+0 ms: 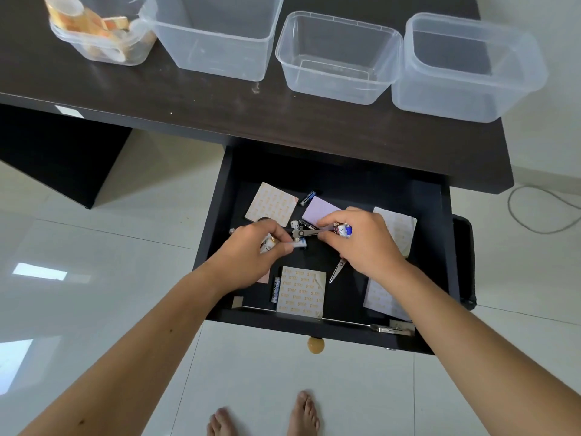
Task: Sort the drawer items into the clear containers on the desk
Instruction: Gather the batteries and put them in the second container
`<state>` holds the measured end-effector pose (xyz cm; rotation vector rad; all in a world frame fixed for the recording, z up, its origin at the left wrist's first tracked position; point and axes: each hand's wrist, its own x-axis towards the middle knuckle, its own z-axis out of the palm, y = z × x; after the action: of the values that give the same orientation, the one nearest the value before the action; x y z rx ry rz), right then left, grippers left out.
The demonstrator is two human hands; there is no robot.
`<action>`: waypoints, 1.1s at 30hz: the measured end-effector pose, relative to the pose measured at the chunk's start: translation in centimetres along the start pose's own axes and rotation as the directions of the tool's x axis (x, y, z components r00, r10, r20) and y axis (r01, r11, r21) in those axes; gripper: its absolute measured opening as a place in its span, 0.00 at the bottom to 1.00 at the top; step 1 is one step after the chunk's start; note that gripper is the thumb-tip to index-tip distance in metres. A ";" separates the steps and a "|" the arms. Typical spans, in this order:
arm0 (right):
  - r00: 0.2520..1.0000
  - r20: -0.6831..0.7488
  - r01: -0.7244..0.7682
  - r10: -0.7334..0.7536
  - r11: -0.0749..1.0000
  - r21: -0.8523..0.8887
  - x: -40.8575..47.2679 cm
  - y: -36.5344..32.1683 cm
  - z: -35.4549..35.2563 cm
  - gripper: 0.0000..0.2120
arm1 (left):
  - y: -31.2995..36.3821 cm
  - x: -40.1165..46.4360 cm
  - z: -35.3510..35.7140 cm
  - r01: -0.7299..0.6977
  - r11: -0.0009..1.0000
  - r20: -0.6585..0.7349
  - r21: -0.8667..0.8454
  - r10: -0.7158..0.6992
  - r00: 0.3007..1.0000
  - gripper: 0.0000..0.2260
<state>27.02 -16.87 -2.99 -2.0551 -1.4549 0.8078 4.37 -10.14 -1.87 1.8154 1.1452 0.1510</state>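
Both hands are inside the open black drawer. My left hand is closed around several batteries, one pinched at its fingertips. My right hand grips batteries against the palm, with its fingertips on a metal nail clipper. Loose in the drawer lie sticky-note pads, a lilac pad, small scissors and two more batteries. On the dark desk stand three clear containers with nothing inside.
A fourth clear tub at the desk's left holds rolls of tape. A grey cable loops on the white tiled floor at right. My bare feet stand below the drawer's round knob.
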 end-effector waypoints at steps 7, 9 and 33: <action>0.997 0.069 0.028 -0.019 0.990 -0.136 -0.5 0.8 -0.3 0.01 | 0.4 0.4 -0.8 0.002 0.954 -0.159 -0.298 -0.052 0.986 0.05; 0.993 0.113 0.040 -0.023 0.988 -0.148 -0.8 1.1 -0.8 0.02 | 0.2 0.5 -1.0 -0.026 0.931 -0.161 -0.364 -0.035 0.986 0.12; 0.996 0.071 0.074 -0.057 0.957 -0.279 1.2 -0.8 1.7 0.09 | 0.2 0.9 -1.3 0.016 0.778 -0.039 -0.628 -0.051 0.998 0.09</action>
<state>25.58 -15.42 -3.89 -2.1884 -1.7502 0.6754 4.30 -8.63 -1.31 1.1925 1.0018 0.5054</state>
